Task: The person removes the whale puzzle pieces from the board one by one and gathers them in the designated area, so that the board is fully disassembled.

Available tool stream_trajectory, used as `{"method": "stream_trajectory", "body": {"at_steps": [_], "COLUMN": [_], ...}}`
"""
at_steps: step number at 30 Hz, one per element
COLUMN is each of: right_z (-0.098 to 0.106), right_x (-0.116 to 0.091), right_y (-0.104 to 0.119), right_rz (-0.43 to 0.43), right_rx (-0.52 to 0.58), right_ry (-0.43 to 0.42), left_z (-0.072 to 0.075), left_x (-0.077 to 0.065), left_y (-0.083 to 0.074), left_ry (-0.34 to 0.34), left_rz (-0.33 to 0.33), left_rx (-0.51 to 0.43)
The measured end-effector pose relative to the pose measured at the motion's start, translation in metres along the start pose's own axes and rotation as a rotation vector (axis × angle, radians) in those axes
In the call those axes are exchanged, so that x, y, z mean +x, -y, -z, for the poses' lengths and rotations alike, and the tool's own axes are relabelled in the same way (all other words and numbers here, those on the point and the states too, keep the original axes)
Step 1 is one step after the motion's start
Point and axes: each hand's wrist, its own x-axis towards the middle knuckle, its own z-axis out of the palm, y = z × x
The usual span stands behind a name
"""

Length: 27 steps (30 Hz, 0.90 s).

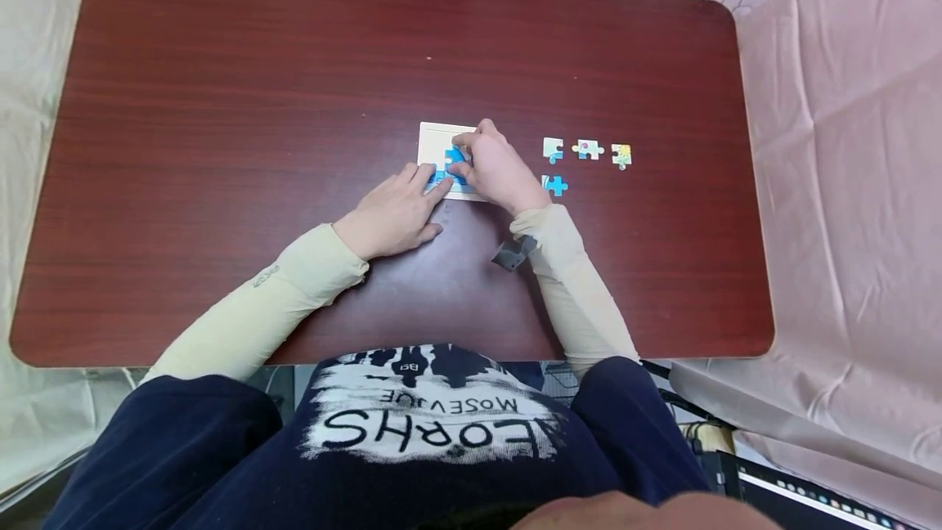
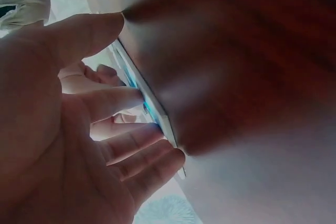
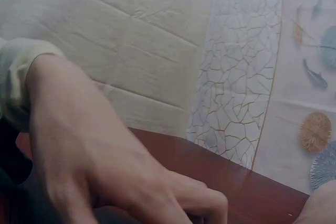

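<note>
A small white puzzle board (image 1: pixel 434 137) lies on the table, with blue jigsaw pieces in its lower part. My right hand (image 1: pixel 504 168) is over the board's right side, thumb and index finger pinching a blue puzzle piece (image 1: pixel 454 155). At the board's lower left edge, my left hand (image 1: pixel 393 211) rests with fingers extended, fingertips on the board and a blue piece at its corner. The left wrist view shows that hand's fingers (image 2: pixel 126 100) along the thin board (image 2: pixel 167 127). In the right wrist view, the right hand (image 3: pixel 121 156) hides the board.
To the right of the board lie several loose puzzle pieces: a white and blue one (image 1: pixel 553 150), a mostly white one (image 1: pixel 588 149), a yellow-patterned one (image 1: pixel 621 155) and a blue one (image 1: pixel 555 185). The reddish-brown table (image 1: pixel 221 105) has rounded corners, with cloth hanging around it.
</note>
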Motion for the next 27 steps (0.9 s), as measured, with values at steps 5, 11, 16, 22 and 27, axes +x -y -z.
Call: {"method": "stream_trajectory", "body": {"at_steps": [5,11,16,22,27], "right_z": [-0.0018,0.0000,0.0007,0.0012,0.0028], "right_x": [0.0015,0.0009,0.0024,0.0039,0.0061], "right_y": [-0.0013,-0.0010,0.0015,0.0046,0.0057], "right_rz": [0.004,-0.041,-0.066,-0.110,-0.107], "right_rx": [0.020,0.058,0.038,0.021,0.012], "right_ry": [-0.034,-0.009,0.008,0.041,0.050], "left_z": [0.0032,0.0065,0.0066,0.0067,0.0061], "left_x": [0.0031,0.0048,0.0059,0.0059,0.0055], "left_y": [-0.0016,-0.0031,-0.0028,0.0003,0.0028], "left_ry": [-0.004,-0.006,-0.009,0.022,0.020], "left_rz": [-0.004,-0.006,-0.016,-0.017,-0.022], "left_rx": [0.016,0.005,0.015,0.016,0.025]}}
